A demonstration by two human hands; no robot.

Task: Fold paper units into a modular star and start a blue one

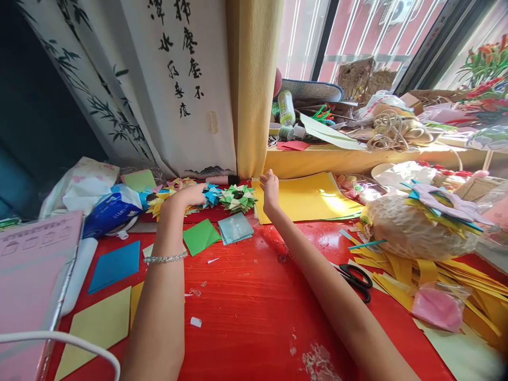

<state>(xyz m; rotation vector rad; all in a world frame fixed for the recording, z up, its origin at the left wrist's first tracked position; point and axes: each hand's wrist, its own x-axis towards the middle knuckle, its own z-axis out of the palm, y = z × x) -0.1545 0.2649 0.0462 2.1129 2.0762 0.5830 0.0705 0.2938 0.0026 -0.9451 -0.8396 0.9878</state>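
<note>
Reaching far across the red worktop (pixel 246 296), both arms stretch toward the yellow curtain (pixel 252 84). The left hand (pixel 192 194) rests on a row of folded paper stars at the curtain's foot, its fingers curled over the blue star (pixel 212 194); the green star (pixel 238 198) lies just beside it, nearer the curtain. The right hand (pixel 270 191), fingers loosely apart and holding nothing, hovers at the edge of the yellow paper sheet (pixel 307 198) below the curtain. Green and pale blue paper squares (pixel 216 233) lie nearer the person than the stars. Black scissors (pixel 355 280) lie well away from the curtain, beside the right forearm.
</note>
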